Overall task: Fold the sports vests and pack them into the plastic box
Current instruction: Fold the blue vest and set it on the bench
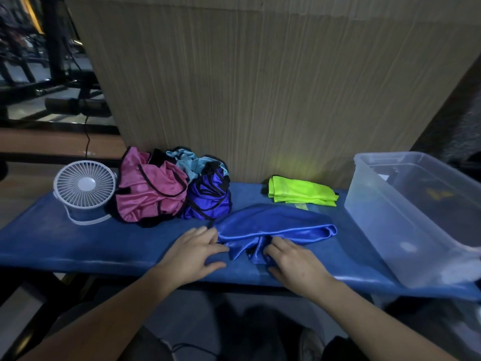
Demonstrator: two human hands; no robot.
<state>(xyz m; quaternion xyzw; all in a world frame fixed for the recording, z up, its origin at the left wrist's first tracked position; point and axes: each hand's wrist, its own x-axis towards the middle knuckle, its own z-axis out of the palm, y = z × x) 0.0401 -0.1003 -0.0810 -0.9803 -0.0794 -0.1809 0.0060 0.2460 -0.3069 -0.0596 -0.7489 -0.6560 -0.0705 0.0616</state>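
Head view, bench: a blue padded bench (78,246) runs across in front of a ribbed beige wall panel (260,87), and everything sits on it.
Vest in hand: a blue vest (276,226) lies rumpled in the middle of the bench, partly bunched, not yet a neat fold.
Left hand: the left hand (194,252) rests at the vest's left edge, fingers fairly straight and spread, touching the cloth rather than gripping it.
Right hand: the right hand (291,259) is at the near edge, fingers curled into a bunch of the fabric; it looks like a pinch on the cloth.
Done so far: a neon yellow vest (302,194) lies folded flat just behind the blue one, near the box but not in it.
Plastic box: the clear plastic box (416,217) stands at the right end, lid off; I can make out no vest inside, only dim shapes seen through its walls.
Left to do: a crumpled heap waits at the back left, with a pink vest (149,188), a purple vest (208,201) and a light blue vest (187,160) on top.
Progress: early, I'd say; one folded, one under way, three untouched, packing not begun.
Other: a small white fan (84,185) stands at the left end.
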